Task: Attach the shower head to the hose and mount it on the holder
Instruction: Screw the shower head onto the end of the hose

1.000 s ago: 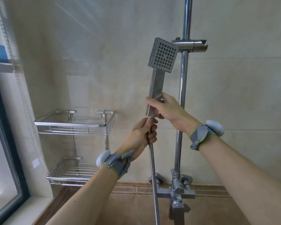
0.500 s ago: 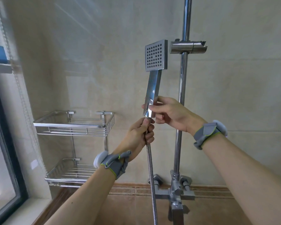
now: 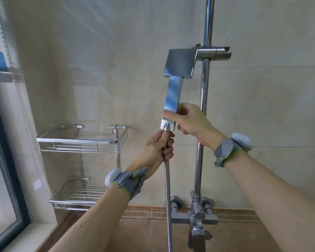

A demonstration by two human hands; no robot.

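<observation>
A square chrome shower head (image 3: pixel 178 64) stands upright on its flat handle, its smooth back turned toward me. My right hand (image 3: pixel 191 122) grips the lower end of the handle. Just below, my left hand (image 3: pixel 158 150) pinches the top fitting of the ribbed metal hose (image 3: pixel 168 197), which meets the handle's bottom end. The hose hangs straight down past the tap. The chrome holder (image 3: pixel 214 54) is clamped on the vertical rail (image 3: pixel 204 99), right beside the head's upper right corner.
A mixer tap (image 3: pixel 196 215) sits at the foot of the rail. Two wire shelves, upper (image 3: pixel 80 140) and lower (image 3: pixel 76 195), hang on the tiled wall to the left. A window with a dark frame (image 3: pixel 5 179) fills the far left.
The shower head has turned about its handle axis: its nozzle face showed earlier, now its smooth back faces me. Both hands have kept their grips at the joint.
</observation>
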